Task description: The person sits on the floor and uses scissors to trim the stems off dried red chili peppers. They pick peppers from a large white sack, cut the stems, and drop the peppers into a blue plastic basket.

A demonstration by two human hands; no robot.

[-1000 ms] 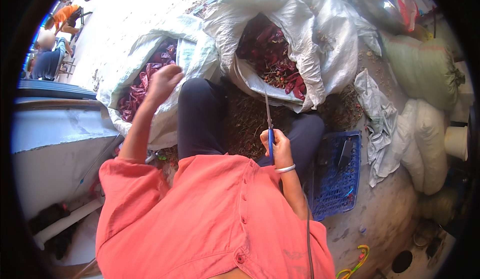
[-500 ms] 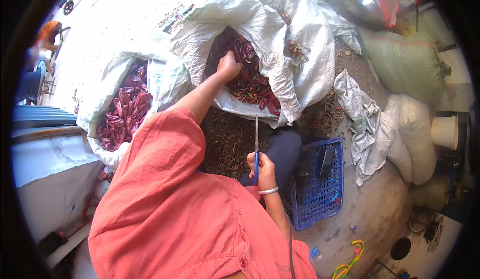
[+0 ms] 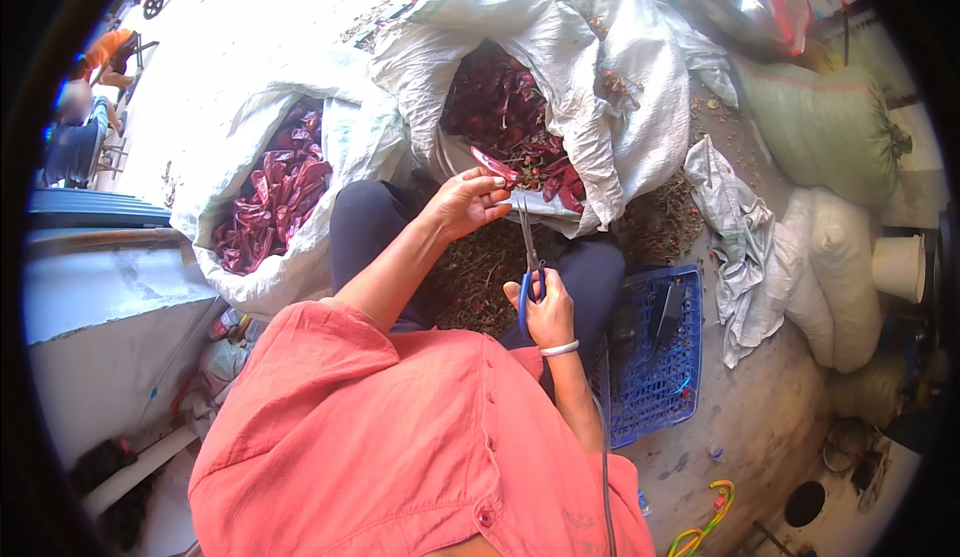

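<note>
My left hand (image 3: 466, 203) pinches a dark red dried chili pepper (image 3: 494, 164) by one end, just in front of the middle white sack (image 3: 620, 147). Blue-handled scissors (image 3: 527, 257) are in my right hand (image 3: 549, 309), blades parted slightly and pointing away from me. Their tips are close to the fingers of my left hand, near the end of the chili. Inside the middle sack lies a heap of dried chilies (image 3: 495, 92), mixed with bits of stem toward its mouth. More chilies (image 3: 272, 197), looking cleaner, fill the white sack (image 3: 340, 147) on the left.
Stem scraps (image 3: 470, 277) cover the ground between my knees. A blue plastic basket (image 3: 655, 412) with a dark flat object stands right of my leg. Crumpled white sacking (image 3: 735, 257), full sacks (image 3: 825, 137) and a white bucket (image 3: 898, 265) line the right side. Another person (image 3: 85, 132) sits far left.
My left hand has come out of the middle sack toward me with a chili. The scissors in my right hand have opened, and the hand has risen slightly toward the left hand.
</note>
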